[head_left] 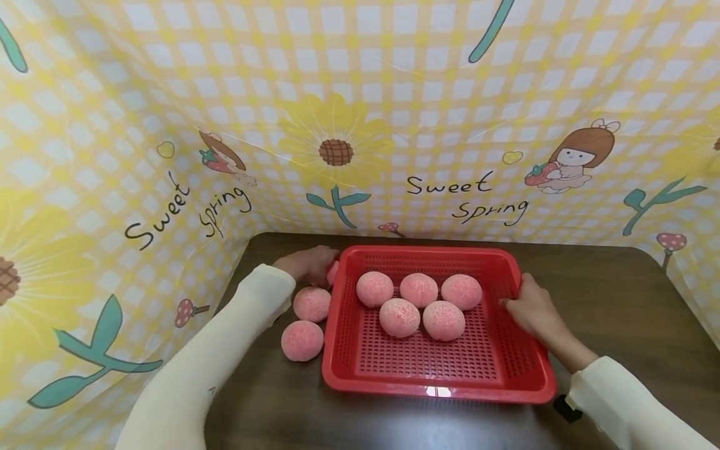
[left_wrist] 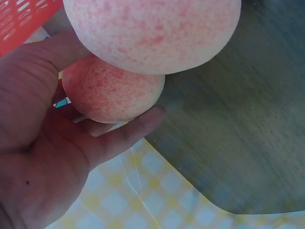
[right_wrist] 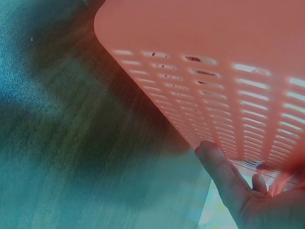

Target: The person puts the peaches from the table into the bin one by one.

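Note:
A red plastic basket (head_left: 427, 386) with slotted walls stands on the table and holds several pink speckled peaches (head_left: 399, 317). Just beyond its left side my left hand (head_left: 308, 264) holds another peach (head_left: 333, 274), partly hidden behind the fingers and the rim. In the left wrist view, the fingers curl round that peach (left_wrist: 112, 93), while a nearer one (left_wrist: 152, 33) overlaps it. My right hand (head_left: 534, 306) grips the basket's right rim, thumb over the inside. Seen from the right wrist, its fingers (right_wrist: 217, 167) lie against the outer slotted wall.
Two more peaches lie on the table left of the basket, one (head_left: 312, 304) behind the other (head_left: 302, 341). The dark wooden table (head_left: 607, 300) meets a yellow checked cloth (head_left: 416, 125) at its back and left. A small black object (head_left: 567, 409) sits by the right sleeve.

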